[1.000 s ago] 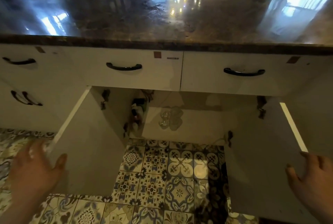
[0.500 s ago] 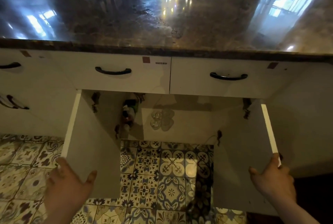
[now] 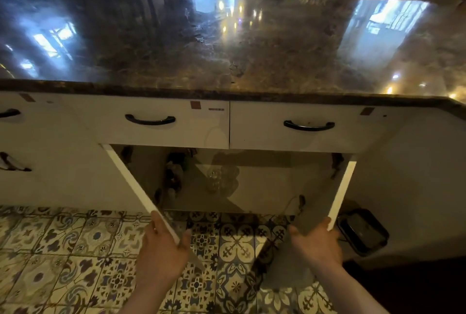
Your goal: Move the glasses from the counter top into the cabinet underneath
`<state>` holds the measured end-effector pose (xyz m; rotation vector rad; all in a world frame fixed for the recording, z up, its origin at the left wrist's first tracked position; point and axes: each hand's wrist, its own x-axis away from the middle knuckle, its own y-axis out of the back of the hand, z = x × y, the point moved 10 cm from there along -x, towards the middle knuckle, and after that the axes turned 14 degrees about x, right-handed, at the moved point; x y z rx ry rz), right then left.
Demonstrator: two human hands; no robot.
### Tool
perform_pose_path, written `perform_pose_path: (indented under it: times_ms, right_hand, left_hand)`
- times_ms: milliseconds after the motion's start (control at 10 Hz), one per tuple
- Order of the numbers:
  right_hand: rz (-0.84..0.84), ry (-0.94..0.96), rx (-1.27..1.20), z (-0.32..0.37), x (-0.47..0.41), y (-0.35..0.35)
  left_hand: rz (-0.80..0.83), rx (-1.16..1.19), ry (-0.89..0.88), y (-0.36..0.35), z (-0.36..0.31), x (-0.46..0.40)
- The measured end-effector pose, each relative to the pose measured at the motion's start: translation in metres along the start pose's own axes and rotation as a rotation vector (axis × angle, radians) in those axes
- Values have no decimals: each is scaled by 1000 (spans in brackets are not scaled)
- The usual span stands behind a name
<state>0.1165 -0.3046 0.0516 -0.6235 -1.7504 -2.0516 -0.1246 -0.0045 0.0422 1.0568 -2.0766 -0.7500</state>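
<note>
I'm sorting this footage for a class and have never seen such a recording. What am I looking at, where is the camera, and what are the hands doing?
There is no machine here: a person wears one wide-angle camera on the head, looking forward and down, so you see their own two bare hands from above.

The shiny dark slab across the top is a stone counter top; no glasses show on the part in view. Below it are white drawers with black handles, then an open cabinet over a patterned tile floor.

The left hand grips the edge of the left cabinet door, and the right hand touches the lower end of the right cabinet door.

Inside, clear glasses stand on the cabinet floor, with some dark bottles to their left.
</note>
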Motion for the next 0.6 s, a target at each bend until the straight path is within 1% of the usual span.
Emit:
perform_pose_path:
  times_ms: [100,200,400,500,600]
  right_hand:
    - [18,87,-47,24,-1,-2]
    - [60,151,-89,46,-2,-5]
    - [142,285,-231,94,9,-3]
    - [181,389,-212,120,25,6]
    - [221,484,-105,137,48,24]
  left_hand:
    - [66,-71,-100,-15,-20,-10]
    - [108,-92,-190,-26,-39,-21]
    - [203,-111,-283,-33,-73,-33]
    - [206,-111,-326,-18,-95,-37]
    - [209,-154,-375,6,-124,-36]
